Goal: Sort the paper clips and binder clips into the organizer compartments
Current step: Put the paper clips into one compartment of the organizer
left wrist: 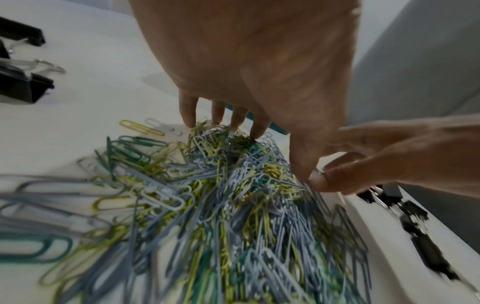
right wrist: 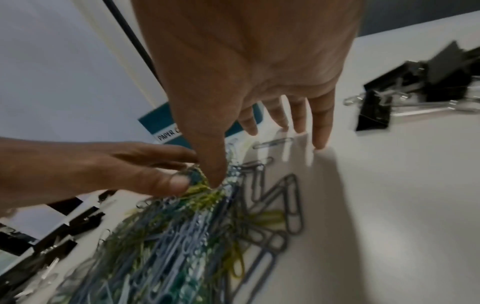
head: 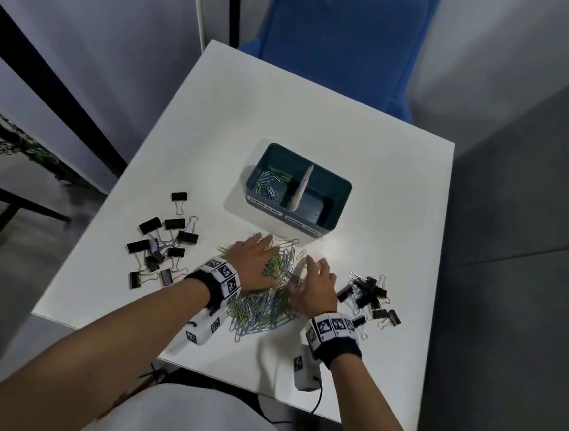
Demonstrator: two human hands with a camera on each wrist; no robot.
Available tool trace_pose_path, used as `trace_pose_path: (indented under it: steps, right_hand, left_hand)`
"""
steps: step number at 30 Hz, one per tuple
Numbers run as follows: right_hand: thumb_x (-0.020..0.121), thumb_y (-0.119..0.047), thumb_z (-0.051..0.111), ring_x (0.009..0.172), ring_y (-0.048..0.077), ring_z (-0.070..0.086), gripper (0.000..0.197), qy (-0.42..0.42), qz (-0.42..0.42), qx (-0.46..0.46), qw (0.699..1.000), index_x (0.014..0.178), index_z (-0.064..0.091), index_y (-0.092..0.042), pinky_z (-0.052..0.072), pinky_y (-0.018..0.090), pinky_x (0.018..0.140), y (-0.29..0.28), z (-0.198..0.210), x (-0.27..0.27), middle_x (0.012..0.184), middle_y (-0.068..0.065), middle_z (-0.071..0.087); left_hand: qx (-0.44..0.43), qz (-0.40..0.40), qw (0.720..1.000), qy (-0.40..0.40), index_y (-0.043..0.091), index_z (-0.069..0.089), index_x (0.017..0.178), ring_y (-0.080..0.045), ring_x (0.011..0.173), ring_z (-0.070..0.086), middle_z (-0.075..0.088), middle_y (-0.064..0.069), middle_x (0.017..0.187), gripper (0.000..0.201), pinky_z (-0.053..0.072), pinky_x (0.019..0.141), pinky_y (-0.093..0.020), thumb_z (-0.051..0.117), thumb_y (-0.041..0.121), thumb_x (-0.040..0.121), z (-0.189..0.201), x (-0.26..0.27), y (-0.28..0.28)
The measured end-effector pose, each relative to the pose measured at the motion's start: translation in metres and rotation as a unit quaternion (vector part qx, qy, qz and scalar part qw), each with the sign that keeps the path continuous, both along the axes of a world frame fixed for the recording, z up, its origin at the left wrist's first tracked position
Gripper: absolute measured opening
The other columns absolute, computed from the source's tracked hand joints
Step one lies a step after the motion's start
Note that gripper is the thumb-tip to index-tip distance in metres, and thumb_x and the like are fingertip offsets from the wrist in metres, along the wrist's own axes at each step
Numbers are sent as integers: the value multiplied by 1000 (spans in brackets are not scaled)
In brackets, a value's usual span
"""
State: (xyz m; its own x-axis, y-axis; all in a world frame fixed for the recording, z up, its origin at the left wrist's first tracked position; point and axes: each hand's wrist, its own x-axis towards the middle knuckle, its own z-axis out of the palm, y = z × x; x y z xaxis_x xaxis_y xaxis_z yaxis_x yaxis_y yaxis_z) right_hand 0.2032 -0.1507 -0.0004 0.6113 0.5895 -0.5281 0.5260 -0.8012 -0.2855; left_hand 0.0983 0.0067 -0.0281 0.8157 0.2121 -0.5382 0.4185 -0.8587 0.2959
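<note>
on the left of the white table (head: pixel 319 115) a loose scatter of black binder clips (head: pixel 159 249) lies untouched, well apart from the box. next comes the left hand (head: pixel 255 257), palm down with straight, slightly spread fingers (left wrist: pixel 188 111) resting on the far side of the big heap of paper clips (head: pixel 265 303); its thumb meets the other thumb at the middle of the heap. the right hand (head: pixel 315 283) flanks the heap's other side, fingers (right wrist: pixel 322 127) straight and apart, tips touching the table; neither hand grips anything that i can see. just beyond the heap stands the teal organizer (head: pixel 334 216), its left compartment, labelled for paper clips, holding only a thin layer, its right compartment looking bare. farther right, a second cluster of binder clips (head: pixel 368 298) waits near the table's edge. judging from this, the sort is barely begun: most paper clips and seemingly every binder clip remain outside.
</note>
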Motion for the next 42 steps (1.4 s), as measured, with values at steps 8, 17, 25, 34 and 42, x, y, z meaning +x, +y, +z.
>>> trace_pose_path:
  steps: [8,17,25,34,42]
  right_hand:
    - [72,-20,74,115,36,42,73,-50,77,50,995,138,41,-20,51,42,77,9,-19,-32,135,15,42]
    - [81,-4,63,94,32,53,26,-34,24,86,995,105,61,-15,49,38,65,11,-22,-29,105,10,54]
    - [82,-3,61,75,26,64,20,-13,33,130,991,90,71,-18,52,33,62,-2,-14,-18,85,5,70]
    - [75,3,66,64,10,63,22,8,-16,208,978,73,76,-16,49,18,62,-11,13,-8,74,-3,73]
    - [77,0,72,74,7,66,16,-2,-26,277,961,83,78,-15,49,12,77,18,70,5,84,-2,75]
  left_hand:
    - [53,-42,993,-92,19,39,136,-29,110,48,46,-11,125,66,50,71,-39,72,15,79,10,-17,-15]
    - [-8,47,984,-171,11,59,91,-26,73,57,56,-5,89,17,45,59,-31,71,10,78,23,-24,-12]
    - [-58,115,963,-236,11,68,92,-20,73,60,66,-2,89,10,52,69,-38,67,18,86,45,-32,-1]
    - [-95,200,910,-351,10,70,104,-11,82,65,70,-1,99,20,54,78,-25,67,19,86,133,0,30]
    - [-50,234,898,-369,14,72,97,-16,81,64,71,0,89,18,54,78,-34,72,26,83,155,67,89]
